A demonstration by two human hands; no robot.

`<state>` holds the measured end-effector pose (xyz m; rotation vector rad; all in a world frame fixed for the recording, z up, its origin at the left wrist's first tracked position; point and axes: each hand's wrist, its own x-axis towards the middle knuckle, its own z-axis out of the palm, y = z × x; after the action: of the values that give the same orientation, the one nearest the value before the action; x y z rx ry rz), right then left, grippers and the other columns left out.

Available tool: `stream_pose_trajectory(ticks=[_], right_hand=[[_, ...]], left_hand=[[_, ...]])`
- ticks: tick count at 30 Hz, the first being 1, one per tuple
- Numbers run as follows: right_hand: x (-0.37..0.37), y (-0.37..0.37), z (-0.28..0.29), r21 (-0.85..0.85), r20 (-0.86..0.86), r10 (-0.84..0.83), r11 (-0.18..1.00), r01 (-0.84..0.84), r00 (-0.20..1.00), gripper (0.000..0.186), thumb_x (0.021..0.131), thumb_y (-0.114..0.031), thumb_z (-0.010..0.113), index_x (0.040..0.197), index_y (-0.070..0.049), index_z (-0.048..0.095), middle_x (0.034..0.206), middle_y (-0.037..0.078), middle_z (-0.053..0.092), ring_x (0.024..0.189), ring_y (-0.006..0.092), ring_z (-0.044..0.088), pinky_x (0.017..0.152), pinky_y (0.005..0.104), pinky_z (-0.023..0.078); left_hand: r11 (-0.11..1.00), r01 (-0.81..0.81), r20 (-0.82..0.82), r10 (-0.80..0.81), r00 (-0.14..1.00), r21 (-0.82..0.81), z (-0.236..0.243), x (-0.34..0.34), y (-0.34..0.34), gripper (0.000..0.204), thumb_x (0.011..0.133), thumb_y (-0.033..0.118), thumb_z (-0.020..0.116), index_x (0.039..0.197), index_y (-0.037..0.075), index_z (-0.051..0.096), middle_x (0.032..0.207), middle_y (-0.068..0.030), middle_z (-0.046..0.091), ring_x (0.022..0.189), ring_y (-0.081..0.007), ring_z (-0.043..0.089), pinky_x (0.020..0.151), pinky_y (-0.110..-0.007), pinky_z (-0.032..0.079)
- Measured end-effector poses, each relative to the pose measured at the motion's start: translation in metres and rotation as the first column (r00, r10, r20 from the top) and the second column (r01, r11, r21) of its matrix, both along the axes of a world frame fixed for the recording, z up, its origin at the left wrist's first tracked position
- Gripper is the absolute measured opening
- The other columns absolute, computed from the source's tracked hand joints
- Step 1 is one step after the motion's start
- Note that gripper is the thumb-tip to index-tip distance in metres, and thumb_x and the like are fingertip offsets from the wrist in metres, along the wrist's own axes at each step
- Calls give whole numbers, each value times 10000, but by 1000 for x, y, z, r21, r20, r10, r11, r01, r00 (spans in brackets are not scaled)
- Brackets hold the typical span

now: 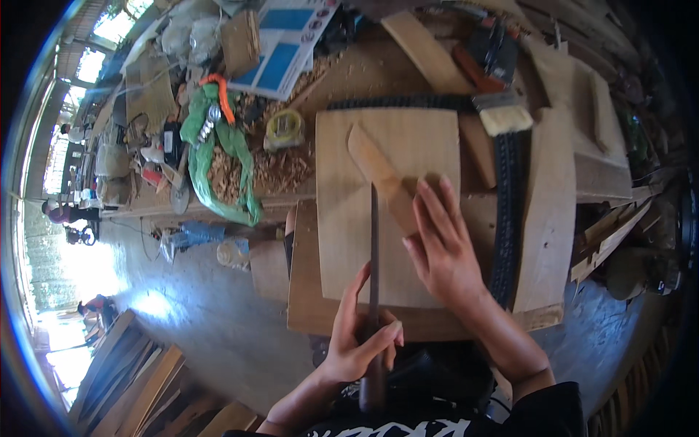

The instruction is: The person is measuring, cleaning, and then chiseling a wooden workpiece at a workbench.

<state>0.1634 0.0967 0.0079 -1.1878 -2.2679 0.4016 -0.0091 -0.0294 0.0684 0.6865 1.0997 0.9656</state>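
A pale, nearly square wooden board (342,226) lies at the table's front edge. Across it slants a flat, light-brown wooden piece (375,160) with a rounded, pointed far end. My right hand (448,247) rests flat on the near part of that piece, fingers stretched and slightly apart, hiding its near end. In my left hand (360,346) is a long, thin, dark file (374,233), gripped near its handle with the index finger along the shaft. The file points away from me, its tip beside the wooden piece's edge; I cannot tell whether they touch.
A black ribbed strip (504,218) runs behind and right of the board, with a brush (504,120) on it. Leftward lie a green plastic bag (200,182), wood shavings (280,171) and a yellow tape roll (284,130). Planks (542,211) stand at the right.
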Motion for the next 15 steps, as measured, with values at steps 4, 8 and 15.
stream_pose_trajectory(ticks=[4,8,15], right_hand=[[1,0,3,-16,-78,-15,1000,14,997,655,935,-164,736,1518,-12,479,1619,265,346,1528,490,312,1166,562,407],[4,-1,6,56,-33,-77,995,79,996,668,950,-166,725,1548,-52,447,1589,318,298,1467,560,326,1156,604,400],[6,-2,5,-27,-166,-124,992,121,978,705,920,-133,750,1542,-41,430,1550,326,320,1400,545,387,1148,585,398]], left_hand=[[986,-151,491,169,854,-78,-12,1,2,878,1016,39,548,1703,235,37,1164,-221,608,447,-145,523,434,-283,471],[956,-154,858,293,423,-251,-32,9,5,814,1020,52,545,1693,306,164,1205,-105,482,740,-123,539,563,-245,505],[953,-210,626,303,718,-219,-38,5,-7,757,1064,105,582,1699,192,180,1109,-65,565,898,-172,585,761,-343,584]])
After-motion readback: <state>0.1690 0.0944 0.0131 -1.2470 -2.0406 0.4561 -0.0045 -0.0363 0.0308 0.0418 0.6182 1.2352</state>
